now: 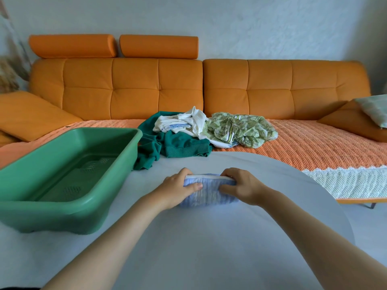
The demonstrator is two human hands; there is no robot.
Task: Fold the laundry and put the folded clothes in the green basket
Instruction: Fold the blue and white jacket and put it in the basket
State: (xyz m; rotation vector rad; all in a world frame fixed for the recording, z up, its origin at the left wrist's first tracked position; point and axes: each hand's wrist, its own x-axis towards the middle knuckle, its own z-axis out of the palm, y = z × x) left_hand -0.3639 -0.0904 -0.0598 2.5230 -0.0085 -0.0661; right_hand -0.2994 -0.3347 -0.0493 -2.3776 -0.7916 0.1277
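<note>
Head view: the left hand (178, 186) and right hand (243, 186) curl round opposite ends of a folded pale-blue garment (209, 194) lying on the table (209, 243) between them. The green basket (37, 212) stands left of the left hand; unfolded laundry (188, 132) lies beyond.

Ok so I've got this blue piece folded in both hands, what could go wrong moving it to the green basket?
The left hand and right hand grip the folded blue garment only at its ends, so its middle may sag and the fold open when lifted. The green basket has a raised rim that could snag the bundle if carried low.
</note>
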